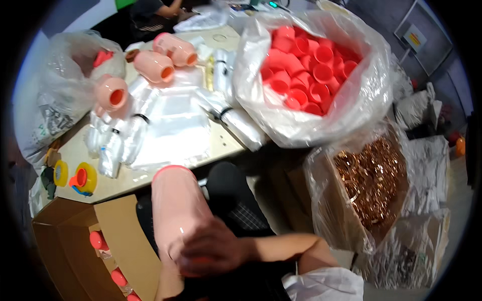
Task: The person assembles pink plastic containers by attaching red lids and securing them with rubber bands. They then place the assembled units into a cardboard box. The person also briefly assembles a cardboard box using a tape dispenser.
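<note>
A large pink bottle (175, 200), likely a thermos body, lies tilted across my lap, its wide red-rimmed end pointing away from me. My right hand (210, 246) is closed over its near end, blurred by motion; a bit of red shows beneath the fingers. My left hand (172, 255) grips the same end from the left and below, mostly hidden behind the right. Three more pink bottles lie on the table: one (111, 93) at the left and two (154, 67) (175, 49) farther back, each with an orange-red opening facing me.
A plastic-lined sack (251, 85) full of red cups stands at the back right. Below it, a lined box (321, 195) holds copper-coloured rings. Clear plastic bags (175, 125) and yellow tape rolls (60, 173) lie on the table. At lower left, a carton (65, 241) holds red-capped bottles. A person (150, 15) sits beyond.
</note>
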The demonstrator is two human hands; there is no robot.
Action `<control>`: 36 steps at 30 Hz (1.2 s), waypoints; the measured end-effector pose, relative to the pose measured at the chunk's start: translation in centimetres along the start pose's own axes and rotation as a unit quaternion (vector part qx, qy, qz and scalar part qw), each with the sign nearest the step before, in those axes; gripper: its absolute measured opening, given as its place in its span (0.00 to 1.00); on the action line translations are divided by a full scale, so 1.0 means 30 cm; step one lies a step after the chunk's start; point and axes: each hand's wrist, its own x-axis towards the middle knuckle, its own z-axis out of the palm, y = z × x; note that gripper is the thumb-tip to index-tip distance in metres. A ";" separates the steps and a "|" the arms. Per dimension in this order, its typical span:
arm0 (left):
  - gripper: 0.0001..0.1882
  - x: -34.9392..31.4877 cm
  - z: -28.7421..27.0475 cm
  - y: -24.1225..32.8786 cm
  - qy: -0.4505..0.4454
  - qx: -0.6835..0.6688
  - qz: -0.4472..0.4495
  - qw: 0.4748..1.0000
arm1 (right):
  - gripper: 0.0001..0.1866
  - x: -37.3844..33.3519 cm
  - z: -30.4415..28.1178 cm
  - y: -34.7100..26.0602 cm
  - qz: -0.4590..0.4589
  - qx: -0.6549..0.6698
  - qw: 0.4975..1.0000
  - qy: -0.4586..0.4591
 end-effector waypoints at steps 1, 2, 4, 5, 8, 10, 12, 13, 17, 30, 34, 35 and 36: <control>0.22 0.027 -0.002 0.005 -0.012 0.011 -0.005 1.000 | 0.24 0.007 -0.015 -0.017 0.047 0.104 0.993 -0.022; 0.22 0.062 -0.007 0.016 -0.029 0.016 -0.006 0.999 | 0.23 0.029 -0.048 -0.013 0.081 0.204 0.974 -0.055; 0.22 0.117 -0.008 0.032 -0.048 0.019 -0.012 0.999 | 0.26 -0.017 -0.112 0.138 0.324 0.408 0.835 0.176; 0.23 0.116 -0.020 0.053 -0.033 0.015 -0.001 0.999 | 0.29 0.048 -0.220 0.262 0.362 0.094 0.924 0.078; 0.23 0.091 -0.027 0.099 0.000 -0.001 0.026 1.000 | 0.28 0.155 -0.486 0.722 0.379 -0.394 0.836 0.038; 0.24 0.119 -0.030 0.090 -0.002 -0.018 0.023 1.000 | 0.28 -0.081 -0.735 1.060 0.478 -0.554 0.676 -0.092; 0.25 0.130 -0.070 0.083 -0.001 -0.028 0.059 0.998 | 0.35 -0.257 -0.817 1.230 0.613 -0.445 0.580 -0.300; 0.29 0.117 -0.120 0.082 -0.025 -0.012 0.108 0.994 | 0.36 -0.319 -0.765 1.271 0.634 -0.395 0.606 -0.274; 0.34 0.116 -0.053 0.130 -0.010 0.018 0.176 0.984 | 0.34 -0.443 -0.689 1.281 0.382 -0.515 0.763 0.079; 0.42 -0.013 -0.007 0.253 -0.080 0.045 0.111 0.989 | 0.41 -0.405 0.117 0.139 0.455 0.256 0.849 -0.080; 0.48 -0.032 -0.179 0.245 -0.024 0.182 0.130 0.974 | 0.31 -0.392 0.122 0.043 0.427 0.175 0.852 -0.246; 0.48 -0.019 -0.204 0.241 -0.016 0.227 0.107 0.968 | 0.29 -0.423 0.136 0.039 0.430 0.174 0.841 -0.279; 0.47 0.001 -0.234 0.226 -0.046 0.246 0.086 0.964 | 0.27 -0.469 0.132 0.016 0.438 0.172 0.827 -0.306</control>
